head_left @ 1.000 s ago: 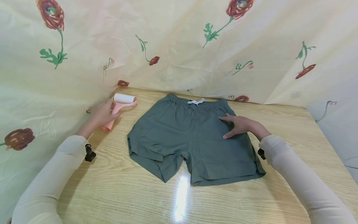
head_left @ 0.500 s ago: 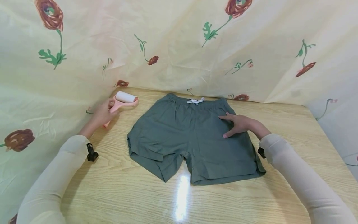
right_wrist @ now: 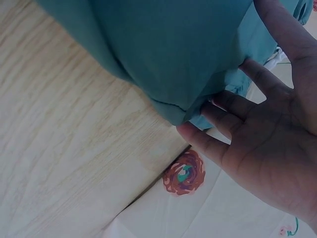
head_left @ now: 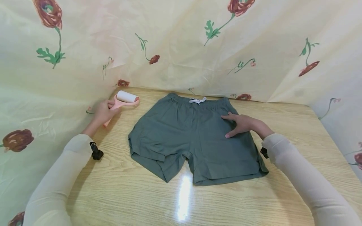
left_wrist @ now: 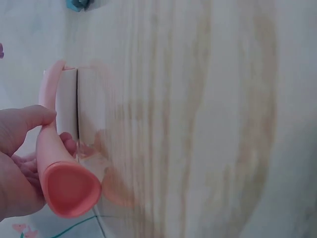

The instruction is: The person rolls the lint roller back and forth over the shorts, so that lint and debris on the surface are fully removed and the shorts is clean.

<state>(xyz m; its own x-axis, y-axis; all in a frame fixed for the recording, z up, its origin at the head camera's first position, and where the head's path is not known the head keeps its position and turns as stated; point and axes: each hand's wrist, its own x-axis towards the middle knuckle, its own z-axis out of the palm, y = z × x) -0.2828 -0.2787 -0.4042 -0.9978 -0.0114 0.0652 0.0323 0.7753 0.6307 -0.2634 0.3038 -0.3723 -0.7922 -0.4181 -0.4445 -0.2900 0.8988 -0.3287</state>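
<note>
A pair of dark green shorts (head_left: 169, 135) lies spread on the table, its waistband with a white drawstring (head_left: 198, 100) at the far side. One leg's hem on the left is folded unevenly. My left hand (head_left: 102, 113) grips the pink handle of a lint roller (head_left: 127, 96) to the left of the shorts. In the left wrist view, the thumb presses one side of the handle (left_wrist: 69, 188) and fingertips show on its other side. With fingers spread, my right hand (head_left: 241, 124) rests on the right side of the shorts; in the right wrist view its fingertips touch the cloth (right_wrist: 163, 59).
The wood-grain table (head_left: 135, 197) extends around the shorts, with a bright light reflection near the front. A pale flowered sheet (head_left: 181, 47) hangs behind the table and along its left side. Black straps with small devices (head_left: 96, 151) sit at the wrists.
My left hand has shifted slightly forward and right with the lint roller, and the handle end shows less beneath the hand. The right hand and the shorts have stayed in place.
</note>
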